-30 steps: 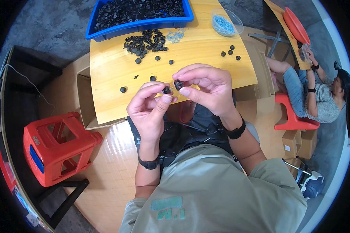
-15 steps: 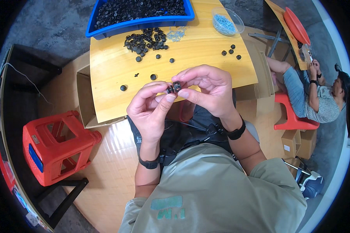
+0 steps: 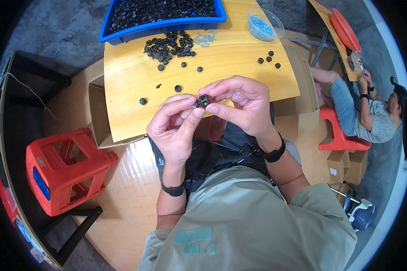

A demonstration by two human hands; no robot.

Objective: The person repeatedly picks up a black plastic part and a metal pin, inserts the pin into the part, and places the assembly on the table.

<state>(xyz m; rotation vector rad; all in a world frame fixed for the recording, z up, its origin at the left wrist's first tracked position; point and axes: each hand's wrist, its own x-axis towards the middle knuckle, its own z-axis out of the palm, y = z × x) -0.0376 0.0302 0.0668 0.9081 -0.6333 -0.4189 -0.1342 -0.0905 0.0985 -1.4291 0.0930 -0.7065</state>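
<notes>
Just above the near part of the wooden table, my left hand and my right hand meet at their fingertips. Between them are small black plastic parts. A piece with openings in its side is pinched by the right thumb and fingers. The left thumb and fingers close on another black piece, mostly hidden, which touches it. Beyond the hands lie a round black cap, a tiny black pin-like piece and another black cap.
A blue tray of black parts stands at the far side, with a heap of them and metal pins before it. A clear bowl holds more pins. Red stool at left; a seated person works at right.
The two black pieces, seen side by side with a slight gap before, now touch and line up. The hands have barely shifted.
</notes>
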